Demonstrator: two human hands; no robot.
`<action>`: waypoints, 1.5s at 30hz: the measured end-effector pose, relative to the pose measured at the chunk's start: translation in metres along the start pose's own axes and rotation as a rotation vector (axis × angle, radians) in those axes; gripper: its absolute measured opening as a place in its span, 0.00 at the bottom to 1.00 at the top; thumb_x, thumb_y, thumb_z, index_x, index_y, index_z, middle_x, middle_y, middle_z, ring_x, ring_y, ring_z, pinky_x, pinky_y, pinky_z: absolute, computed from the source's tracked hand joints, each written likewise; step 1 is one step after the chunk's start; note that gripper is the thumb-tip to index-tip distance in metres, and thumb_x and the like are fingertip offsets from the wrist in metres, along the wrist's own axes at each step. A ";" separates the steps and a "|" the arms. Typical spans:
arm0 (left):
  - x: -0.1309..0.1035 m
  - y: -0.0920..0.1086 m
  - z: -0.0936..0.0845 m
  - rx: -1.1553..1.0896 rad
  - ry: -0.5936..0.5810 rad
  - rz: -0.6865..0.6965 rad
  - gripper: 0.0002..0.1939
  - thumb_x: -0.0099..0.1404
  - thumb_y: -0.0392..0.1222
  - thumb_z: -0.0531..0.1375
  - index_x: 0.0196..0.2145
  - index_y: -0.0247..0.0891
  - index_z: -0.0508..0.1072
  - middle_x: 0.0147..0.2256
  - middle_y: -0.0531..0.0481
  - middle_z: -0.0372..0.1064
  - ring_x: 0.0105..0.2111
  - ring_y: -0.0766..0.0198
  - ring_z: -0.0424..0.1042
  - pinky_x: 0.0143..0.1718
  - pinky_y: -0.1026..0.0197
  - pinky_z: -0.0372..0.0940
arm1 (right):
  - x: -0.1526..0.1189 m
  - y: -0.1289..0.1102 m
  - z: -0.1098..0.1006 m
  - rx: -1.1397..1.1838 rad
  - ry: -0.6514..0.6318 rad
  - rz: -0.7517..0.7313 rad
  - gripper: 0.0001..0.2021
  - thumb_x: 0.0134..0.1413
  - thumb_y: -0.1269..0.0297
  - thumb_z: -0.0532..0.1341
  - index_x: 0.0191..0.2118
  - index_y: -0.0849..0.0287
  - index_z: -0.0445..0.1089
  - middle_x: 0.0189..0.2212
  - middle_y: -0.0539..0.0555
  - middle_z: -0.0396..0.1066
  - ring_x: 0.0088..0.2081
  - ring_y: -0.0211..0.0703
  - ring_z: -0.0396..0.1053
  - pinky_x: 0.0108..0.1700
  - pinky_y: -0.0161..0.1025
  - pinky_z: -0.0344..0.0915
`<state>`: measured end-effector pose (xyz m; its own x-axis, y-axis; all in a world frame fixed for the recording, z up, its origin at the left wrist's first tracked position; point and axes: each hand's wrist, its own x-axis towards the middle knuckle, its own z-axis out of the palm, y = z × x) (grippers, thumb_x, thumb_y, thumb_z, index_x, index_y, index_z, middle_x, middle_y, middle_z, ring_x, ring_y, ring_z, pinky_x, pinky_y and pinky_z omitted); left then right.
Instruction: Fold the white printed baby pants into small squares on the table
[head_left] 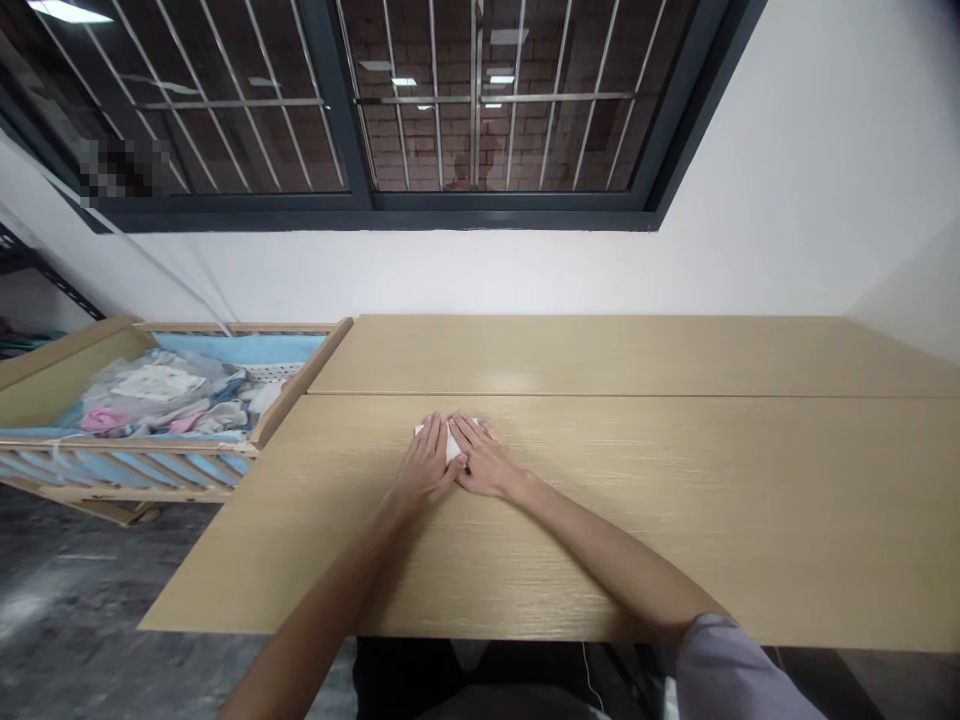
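White cloth (453, 447) lies mid-frame on the counter (675, 490) beneath left hand (427, 462) and right hand (484, 462), both flat; how much work remains cannot be told.

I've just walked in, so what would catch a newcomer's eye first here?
Probably the two bare hands, left and right, laid flat on a small white cloth or tissue on the pale wooden tabletop. Next, the wooden crib at the left, heaped with fabrics. Above, the dark-framed window has metal bars beyond its glass.
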<state>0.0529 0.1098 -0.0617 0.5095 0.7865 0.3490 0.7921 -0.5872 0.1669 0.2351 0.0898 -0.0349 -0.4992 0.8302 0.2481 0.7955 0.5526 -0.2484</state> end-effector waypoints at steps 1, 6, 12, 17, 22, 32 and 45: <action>-0.003 -0.003 0.000 0.020 0.003 0.004 0.41 0.74 0.61 0.42 0.71 0.25 0.46 0.71 0.27 0.43 0.73 0.45 0.40 0.70 0.41 0.47 | -0.002 0.002 0.001 -0.006 0.010 -0.006 0.39 0.63 0.55 0.53 0.73 0.72 0.44 0.73 0.66 0.42 0.74 0.55 0.39 0.73 0.55 0.38; -0.012 -0.015 -0.004 0.064 -0.015 -0.014 0.41 0.74 0.61 0.41 0.72 0.28 0.43 0.72 0.29 0.42 0.73 0.45 0.40 0.69 0.41 0.49 | -0.013 0.012 -0.003 0.013 0.030 0.002 0.42 0.67 0.41 0.48 0.73 0.71 0.44 0.72 0.68 0.43 0.74 0.57 0.40 0.72 0.57 0.41; -0.018 -0.011 -0.024 0.070 -0.042 -0.023 0.41 0.74 0.62 0.42 0.71 0.27 0.46 0.71 0.28 0.45 0.72 0.43 0.44 0.67 0.40 0.51 | -0.033 0.034 -0.008 0.064 0.022 0.009 0.44 0.67 0.39 0.48 0.74 0.69 0.38 0.73 0.70 0.40 0.74 0.59 0.37 0.72 0.60 0.40; -0.024 0.002 -0.055 0.061 -0.037 0.057 0.32 0.74 0.56 0.50 0.68 0.35 0.57 0.66 0.32 0.59 0.66 0.46 0.59 0.64 0.43 0.57 | -0.039 0.039 -0.029 0.122 0.009 -0.057 0.46 0.65 0.40 0.53 0.75 0.65 0.35 0.74 0.69 0.37 0.74 0.60 0.35 0.71 0.61 0.43; -0.019 -0.002 -0.055 0.036 -0.127 0.008 0.35 0.64 0.57 0.62 0.63 0.37 0.65 0.64 0.31 0.62 0.63 0.42 0.64 0.62 0.42 0.58 | -0.026 0.033 -0.027 0.143 -0.038 -0.133 0.42 0.64 0.45 0.58 0.75 0.57 0.40 0.74 0.64 0.40 0.73 0.57 0.39 0.71 0.60 0.40; 0.009 0.005 -0.066 -0.049 0.002 -0.160 0.18 0.66 0.32 0.54 0.51 0.39 0.74 0.54 0.39 0.73 0.55 0.49 0.71 0.58 0.46 0.63 | 0.007 0.037 -0.023 0.345 0.134 0.098 0.22 0.61 0.66 0.57 0.61 0.58 0.62 0.52 0.60 0.73 0.55 0.54 0.68 0.62 0.56 0.55; -0.020 0.038 -0.068 -0.528 -0.012 -0.544 0.20 0.66 0.48 0.62 0.52 0.38 0.66 0.38 0.45 0.80 0.33 0.57 0.79 0.33 0.57 0.72 | 0.053 0.041 -0.065 0.693 -0.033 0.241 0.28 0.50 0.53 0.70 0.54 0.57 0.63 0.41 0.53 0.71 0.37 0.42 0.70 0.37 0.37 0.67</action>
<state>0.0495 0.0588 0.0001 0.0989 0.9917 0.0820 0.6682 -0.1273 0.7330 0.2637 0.1515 0.0292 -0.3564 0.9304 0.0859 0.4907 0.2646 -0.8302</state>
